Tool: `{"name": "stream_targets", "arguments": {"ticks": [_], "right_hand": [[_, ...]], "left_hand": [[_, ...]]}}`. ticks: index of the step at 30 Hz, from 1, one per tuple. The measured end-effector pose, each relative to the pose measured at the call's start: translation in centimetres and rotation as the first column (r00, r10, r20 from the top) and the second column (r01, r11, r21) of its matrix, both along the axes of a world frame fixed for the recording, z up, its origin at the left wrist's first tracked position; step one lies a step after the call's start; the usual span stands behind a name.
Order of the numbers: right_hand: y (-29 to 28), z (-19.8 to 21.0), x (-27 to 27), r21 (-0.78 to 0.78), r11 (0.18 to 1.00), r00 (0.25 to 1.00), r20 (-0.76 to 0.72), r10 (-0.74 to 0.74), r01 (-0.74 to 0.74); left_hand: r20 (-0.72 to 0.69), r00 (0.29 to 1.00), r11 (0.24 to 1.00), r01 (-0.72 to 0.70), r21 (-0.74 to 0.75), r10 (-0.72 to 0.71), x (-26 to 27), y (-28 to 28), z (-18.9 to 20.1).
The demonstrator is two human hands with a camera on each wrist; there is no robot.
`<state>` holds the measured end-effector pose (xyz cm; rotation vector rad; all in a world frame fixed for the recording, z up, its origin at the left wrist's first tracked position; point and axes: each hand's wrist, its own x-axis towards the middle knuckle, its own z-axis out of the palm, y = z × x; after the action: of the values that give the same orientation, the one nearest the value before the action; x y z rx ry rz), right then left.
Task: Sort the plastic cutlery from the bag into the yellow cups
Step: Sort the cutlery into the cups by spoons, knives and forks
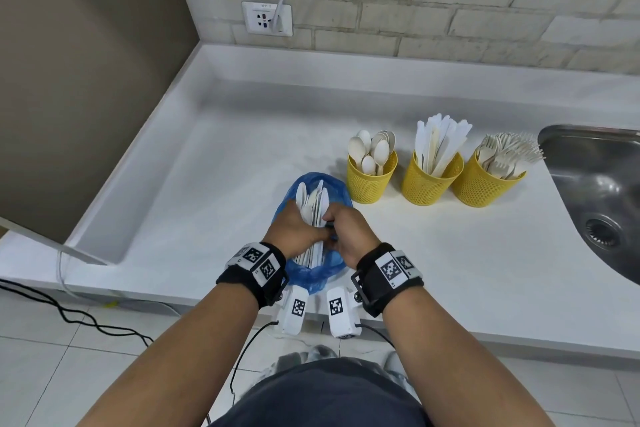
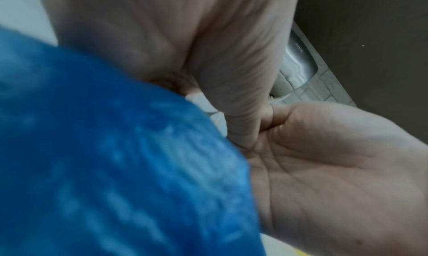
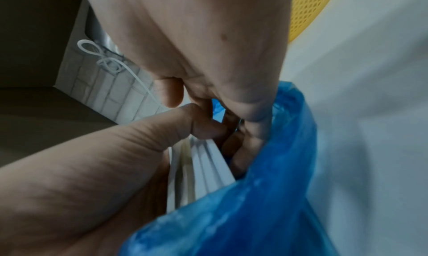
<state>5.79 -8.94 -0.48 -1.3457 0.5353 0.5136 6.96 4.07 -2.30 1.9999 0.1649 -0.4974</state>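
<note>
Cutlery (image 1: 313, 208) bunched in the blue bag (image 1: 313, 276) on the counter (image 1: 207, 184)
Left hand (image 1: 294, 230) clasps the bundle; right hand (image 1: 346, 232) pinches bag and handles. Light, stiff, probably slippery: best gripped mid-handle.

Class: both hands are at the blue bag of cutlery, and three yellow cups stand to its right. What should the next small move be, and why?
Probably lift one piece clear of the bundle. Both the left hand and the right hand hold mixed cutlery in the blue bag, while the spoon cup, knife cup and fork cup each take one kind.
</note>
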Motion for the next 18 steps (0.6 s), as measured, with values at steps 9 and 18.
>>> {"name": "stream_targets", "arguments": {"ticks": [9,18], "right_hand": [[0.1,-0.2,-0.3,-0.210,0.977,0.986,0.157,0.058,-0.024],[0.1,-1.9,-0.7,-0.824,0.519,0.851,0.088,0.517,-0.230]], "left_hand": [[0.025,0.994,0.994,-0.105,0.002,0.105,0.2,0.6,0.6],[0.006,0.971,0.968,-0.238,-0.076,0.239,0.1,0.8,1.1]]}}
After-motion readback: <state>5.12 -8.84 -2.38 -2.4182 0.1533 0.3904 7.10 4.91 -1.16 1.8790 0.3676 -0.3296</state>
